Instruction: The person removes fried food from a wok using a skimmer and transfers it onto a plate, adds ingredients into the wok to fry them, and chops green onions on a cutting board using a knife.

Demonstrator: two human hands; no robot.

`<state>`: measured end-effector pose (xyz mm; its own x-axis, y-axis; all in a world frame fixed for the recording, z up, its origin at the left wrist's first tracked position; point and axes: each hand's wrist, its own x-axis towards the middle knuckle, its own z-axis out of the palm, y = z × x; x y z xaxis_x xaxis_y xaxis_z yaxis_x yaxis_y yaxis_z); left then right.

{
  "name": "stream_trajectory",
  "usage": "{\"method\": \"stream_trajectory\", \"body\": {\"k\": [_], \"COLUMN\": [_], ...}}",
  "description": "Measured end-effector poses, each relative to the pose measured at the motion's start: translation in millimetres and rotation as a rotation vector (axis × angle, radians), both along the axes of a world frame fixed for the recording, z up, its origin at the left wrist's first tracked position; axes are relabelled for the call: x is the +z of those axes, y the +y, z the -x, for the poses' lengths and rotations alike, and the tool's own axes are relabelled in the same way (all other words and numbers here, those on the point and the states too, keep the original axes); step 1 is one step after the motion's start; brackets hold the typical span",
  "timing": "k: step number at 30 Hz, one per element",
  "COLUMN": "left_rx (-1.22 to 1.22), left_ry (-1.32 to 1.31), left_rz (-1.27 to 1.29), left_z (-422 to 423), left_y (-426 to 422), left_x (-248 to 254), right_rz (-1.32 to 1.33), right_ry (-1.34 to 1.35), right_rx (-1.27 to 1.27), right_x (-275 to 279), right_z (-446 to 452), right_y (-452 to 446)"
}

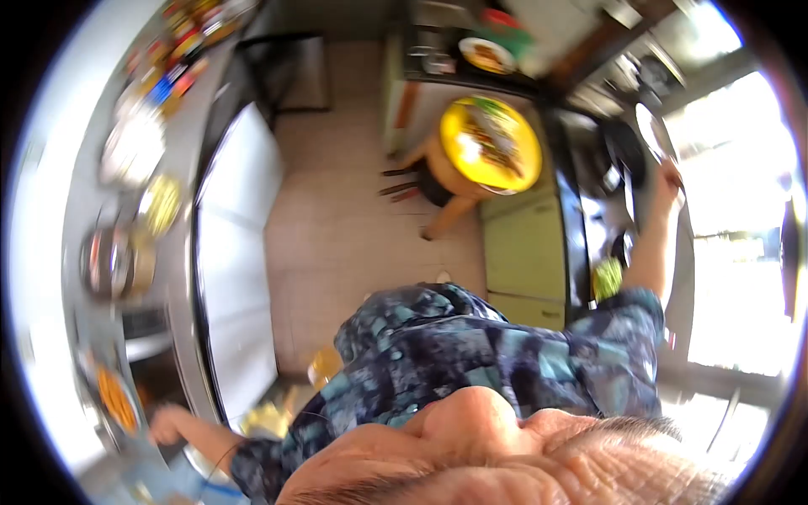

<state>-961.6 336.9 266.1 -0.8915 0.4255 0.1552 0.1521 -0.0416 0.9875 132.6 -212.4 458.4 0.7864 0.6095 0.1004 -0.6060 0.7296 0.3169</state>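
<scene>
At the far right, my right hand [670, 183] is raised beside the window with its fingers closed on the edge of a white plate-like dish [651, 130], seen nearly edge-on. Low on the left, my left hand [168, 424] is next to a plate of orange food [118, 400] on the left side. Blur smears the left fingers, so I cannot tell whether they touch the plate rim. Below my right hand is a dark wok or pan [621, 151] on the right-hand counter.
A yellow tray [530, 139] with food sits on a wooden stool [443, 217] ahead. Another plate of food [486, 55] is on the far counter. Along the left counter [187, 160] are a bowl of yellowish pieces [160, 204], a metal pot [107, 263] and several bottles and packets.
</scene>
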Motion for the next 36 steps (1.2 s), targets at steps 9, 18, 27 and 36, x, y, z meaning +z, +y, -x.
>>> {"method": "stream_trajectory", "body": {"k": [9, 18, 27, 36], "left_rx": [-0.76, -2.661, -3.062, -3.112], "left_ry": [-0.359, -0.589, -0.404, -0.311], "left_rz": [0.519, 0.807, 1.079, 1.102], "left_z": [-469.0, -1102.9, -1352.9, -1480.0], "left_y": [-175.8, -507.6, -699.3, -644.4], "left_x": [-158.3, 95.5, 162.9, 108.5], "right_rz": [0.12, 0.905, 1.342, 2.847], "right_ry": [-0.098, -0.469, -0.552, -0.389], "right_rx": [-0.012, -0.237, -0.251, -0.573], "right_x": [-0.9, -72.9, -81.5, -206.6], "right_z": [-116.8, -208.5, -281.2, -389.7], "right_y": [-118.2, -185.6, -279.2, -355.7]}}
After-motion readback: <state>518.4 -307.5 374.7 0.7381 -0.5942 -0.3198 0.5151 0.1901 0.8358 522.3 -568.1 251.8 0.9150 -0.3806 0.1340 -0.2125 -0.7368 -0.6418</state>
